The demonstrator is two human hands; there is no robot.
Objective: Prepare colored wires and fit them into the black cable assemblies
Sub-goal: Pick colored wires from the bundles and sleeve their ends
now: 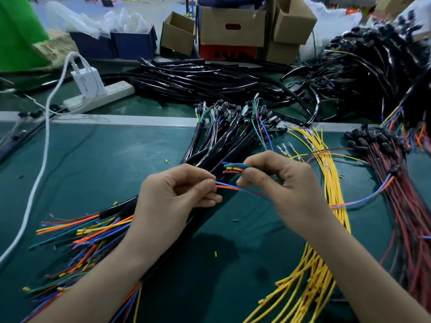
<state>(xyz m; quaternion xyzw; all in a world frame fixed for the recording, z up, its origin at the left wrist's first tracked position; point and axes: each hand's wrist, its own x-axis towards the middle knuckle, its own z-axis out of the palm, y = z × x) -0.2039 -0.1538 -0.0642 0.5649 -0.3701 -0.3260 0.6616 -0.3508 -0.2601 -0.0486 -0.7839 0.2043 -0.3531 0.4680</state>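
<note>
My left hand (177, 194) pinches a blue and an orange wire (229, 187) between thumb and fingers, above the bundle of black cable assemblies (224, 141). My right hand (277, 180) grips a small bunch of coloured wire ends (233, 168), green, blue, yellow and red, that point left. The blue and orange pair runs under my right hand and off to the right. Many coloured wire tails (88, 234) fan out from the black sleeves at lower left.
A pile of yellow wires (326, 187) lies to the right, with red and black wires (401, 197) beyond it. Black tubing (198, 78) lies at the back. A white power strip (100, 95), cardboard boxes (233, 31) and blue bins (133, 44) stand behind. Cut insulation bits dot the green mat (93, 164).
</note>
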